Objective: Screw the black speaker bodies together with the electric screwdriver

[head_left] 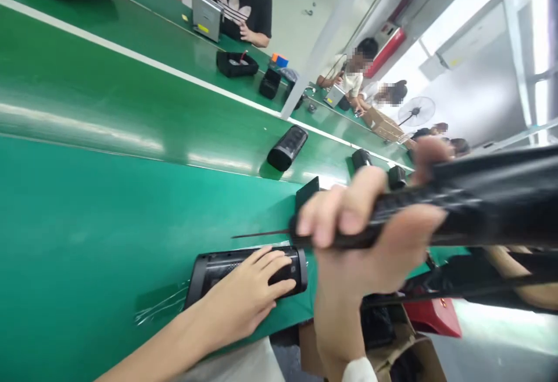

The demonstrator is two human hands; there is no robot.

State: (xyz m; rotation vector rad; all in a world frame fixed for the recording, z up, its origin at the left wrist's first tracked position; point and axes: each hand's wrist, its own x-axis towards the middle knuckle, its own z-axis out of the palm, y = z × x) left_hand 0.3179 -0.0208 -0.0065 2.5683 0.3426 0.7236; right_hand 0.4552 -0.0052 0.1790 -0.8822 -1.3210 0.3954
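Observation:
My left hand (261,283) is curved over a black portable speaker (213,268), which lies on its side on the green mat. Its fingers reach across the speaker's end and grip it there. Raised in front of the camera, my right hand (370,236) is wrapped around a black electric screwdriver (457,202), blurred by motion. The tool's long thin bit points left, above the speaker and apart from it. Clear plastic film (163,306) shows beside the speaker's left end.
Another black speaker (288,148) lies on the green conveyor (131,103) beyond the mat, with more units farther along. Co-workers sit across the line; one has a silver box (207,17). A cardboard box (425,359) and a red object (433,316) are at lower right.

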